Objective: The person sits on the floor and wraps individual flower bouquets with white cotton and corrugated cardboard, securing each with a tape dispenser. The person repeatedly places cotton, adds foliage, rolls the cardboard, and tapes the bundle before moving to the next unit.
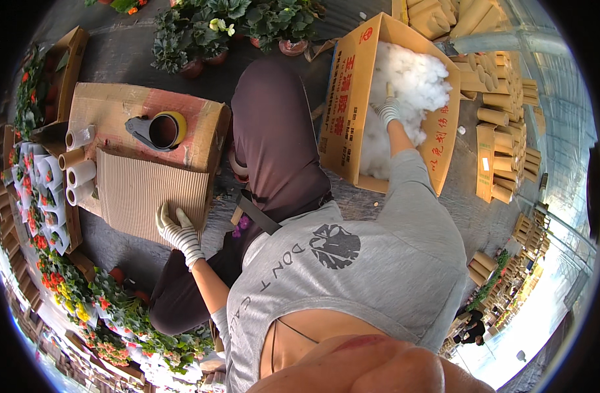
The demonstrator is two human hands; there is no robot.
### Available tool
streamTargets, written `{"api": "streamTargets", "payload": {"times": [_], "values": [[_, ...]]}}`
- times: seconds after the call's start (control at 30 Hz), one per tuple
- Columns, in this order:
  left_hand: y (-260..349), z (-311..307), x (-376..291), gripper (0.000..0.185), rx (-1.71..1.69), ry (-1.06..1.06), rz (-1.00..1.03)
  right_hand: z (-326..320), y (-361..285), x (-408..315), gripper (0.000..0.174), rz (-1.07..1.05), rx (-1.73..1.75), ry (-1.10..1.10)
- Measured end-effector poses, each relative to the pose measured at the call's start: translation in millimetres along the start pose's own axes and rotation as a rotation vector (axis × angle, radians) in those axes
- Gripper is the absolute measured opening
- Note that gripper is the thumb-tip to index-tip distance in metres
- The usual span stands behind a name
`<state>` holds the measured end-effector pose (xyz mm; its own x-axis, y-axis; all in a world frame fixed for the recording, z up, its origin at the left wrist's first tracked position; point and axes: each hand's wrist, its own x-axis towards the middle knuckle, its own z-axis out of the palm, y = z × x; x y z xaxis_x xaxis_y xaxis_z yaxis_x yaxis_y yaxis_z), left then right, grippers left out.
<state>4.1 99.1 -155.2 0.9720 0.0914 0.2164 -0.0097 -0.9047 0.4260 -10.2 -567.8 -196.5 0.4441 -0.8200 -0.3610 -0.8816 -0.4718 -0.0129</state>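
My left hand, in a striped work glove, lies with spread fingers on the near edge of a corrugated cardboard sheet. That sheet rests on a worn cardboard box, beside a tape dispenser with a roll of tape and several pale rolls. To the right, my right hand, gloved alike, reaches into an open carton and touches white fluffy stuffing. Its thumb is raised; the other fingers are partly sunk in the stuffing, so whether they grasp any cannot be told.
Potted plants with dark leaves stand ahead on the dark floor covering. Flowering plants, some in white wrapping, line the left. Cardboard tubes are stacked at the right. A person is far off at the lower right.
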Motion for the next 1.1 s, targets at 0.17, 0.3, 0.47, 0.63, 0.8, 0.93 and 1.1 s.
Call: {"api": "streamTargets", "payload": {"times": [0.17, 0.3, 0.47, 0.63, 0.8, 0.93, 1.1], "values": [[1, -3, 0, 0.042, -0.017, -0.026, -0.019, 32, 10, 30, 0.064, 0.172, 0.236, 0.061], [-1, -1, -2, 0.042, 0.005, -0.017, -0.026, 24, 55, 54, 0.047, 0.130, 1.171, 0.087], [0, 2, -2, 0.042, -0.006, 0.008, -0.024, -22, 104, 68, 0.042, -0.348, 1.392, 0.129], [-1, 4, -3, 0.040, -0.048, 0.042, -0.014, -109, 82, 57, 0.037, -0.331, 1.524, 0.183], [-7, 8, -4, 0.043, -0.005, 0.080, 0.010, -188, -4, 20, 0.025, -0.668, 1.492, 0.240], [23, -11, 14, 0.055, -0.126, 0.098, -0.029, -211, -126, -43, 0.017, -1.022, 1.314, 0.224], [108, -61, 56, 0.089, -0.948, 0.073, -0.005, -124, -295, -220, 0.025, -1.478, 1.121, -0.310]]}}
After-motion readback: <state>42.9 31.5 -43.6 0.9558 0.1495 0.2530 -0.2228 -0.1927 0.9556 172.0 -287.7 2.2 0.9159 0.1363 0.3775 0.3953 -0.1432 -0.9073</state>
